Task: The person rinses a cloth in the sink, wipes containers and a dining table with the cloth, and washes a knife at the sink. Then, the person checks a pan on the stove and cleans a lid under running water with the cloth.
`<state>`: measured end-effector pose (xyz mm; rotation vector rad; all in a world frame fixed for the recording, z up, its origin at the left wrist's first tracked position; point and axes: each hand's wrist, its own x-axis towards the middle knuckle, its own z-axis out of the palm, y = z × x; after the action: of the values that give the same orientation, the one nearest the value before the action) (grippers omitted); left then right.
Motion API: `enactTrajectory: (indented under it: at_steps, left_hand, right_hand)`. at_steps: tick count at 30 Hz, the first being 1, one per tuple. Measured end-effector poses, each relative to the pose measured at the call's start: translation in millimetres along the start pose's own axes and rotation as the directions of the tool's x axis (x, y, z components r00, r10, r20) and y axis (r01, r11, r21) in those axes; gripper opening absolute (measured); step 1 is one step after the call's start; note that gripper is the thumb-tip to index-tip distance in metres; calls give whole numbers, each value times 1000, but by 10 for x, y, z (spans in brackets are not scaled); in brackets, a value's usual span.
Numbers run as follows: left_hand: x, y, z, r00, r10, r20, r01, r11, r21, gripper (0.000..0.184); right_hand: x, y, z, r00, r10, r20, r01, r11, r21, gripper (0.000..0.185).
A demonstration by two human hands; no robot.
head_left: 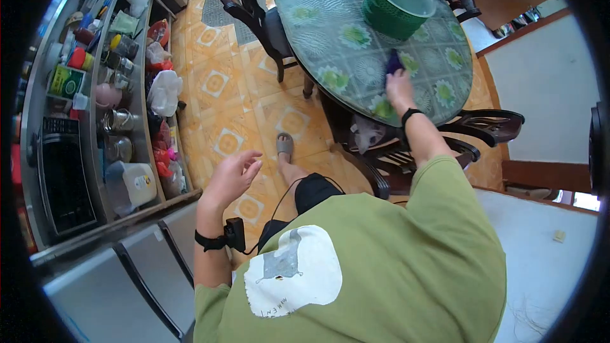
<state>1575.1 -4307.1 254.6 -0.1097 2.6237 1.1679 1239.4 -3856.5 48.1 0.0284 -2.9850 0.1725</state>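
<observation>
My right hand reaches onto the oval table and grips a dark purple cloth near the rounded end. The cloth is bunched, and part of it is hidden under my fingers. Just beyond it stands a green basket with a pale, translucent inner bowl or lining. The tabletop has a clear, shiny cover over a green flower pattern. Away from the table, my left hand hangs in the air above the tiled floor, fingers loosely bent and thumb apart, holding nothing.
Dark wooden chairs stand around the table; a plastic bag lies on the nearest one. Open shelves crowded with jars, bags and bottles line the left side. A cable runs from my left wrist device.
</observation>
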Motion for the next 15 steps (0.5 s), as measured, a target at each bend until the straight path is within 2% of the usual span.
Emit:
enactTrajectory:
  at_steps: [2, 3, 5, 6, 8, 9, 10, 13, 15]
  left_hand:
    - [340, -148, -228, 999, -4, 40, 4, 1000, 14, 28]
    - [546, -224, -327, 998, -11, 70, 10, 1000, 9, 28]
    - [944, -466, -378, 995, -4, 96, 2, 1000, 13, 29]
    - [1154, -561, -394, 996, 23, 92, -24, 1000, 12, 30]
    - [1614, -572, -444, 983, 52, 175, -51, 999, -10, 29]
    - [1854, -547, -430, 969, 87, 232, -81, 996, -35, 29]
    - [2104, -524, -390, 963, 94, 252, -87, 995, -39, 29]
    - [2821, -419, -188, 924, 159, 349, -133, 986, -97, 33]
    - [3205, -311, -17, 927, 297, 228, -283, 954, -96, 45]
  right_hand:
    - [274, -6, -144, 955, 295, 25, -295, 956, -10, 54]
    - [452, -121, -106, 951, 307, 32, -307, 952, -8, 54]
    - [521, -284, 31, 888, 440, -130, -446, 895, -13, 52]
    - [569, -532, -130, 886, 461, -38, -463, 886, -38, 50]
    - [689, -915, -81, 953, 296, 63, -296, 955, -4, 51]
    - [675, -1256, -135, 959, 270, 88, -274, 961, 38, 49]
    - [657, -1482, 6, 990, 135, 34, -137, 989, 55, 47]
    - [372, -2319, 2, 998, 54, 16, -56, 989, 139, 45]
    - [67, -2601, 74, 998, -31, -62, 41, 986, 160, 49]
